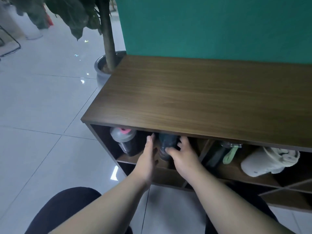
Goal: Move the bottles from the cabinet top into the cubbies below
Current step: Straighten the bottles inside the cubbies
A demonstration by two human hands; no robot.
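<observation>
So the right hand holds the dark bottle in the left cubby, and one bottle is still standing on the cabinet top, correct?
Not quite. The head view shows the cabinet top bare; no bottle stands there. The right hand does hold the dark bottle in the left cubby.

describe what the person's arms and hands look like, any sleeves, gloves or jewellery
Both forearms are bare all the way to the bottom edge of the picture, so no sleeves show. The left hand and the right hand wear no gloves, and no watch, bracelet or ring is visible on the wrists or fingers. The nails look short and unpainted, though the picture is a little soft.
</observation>
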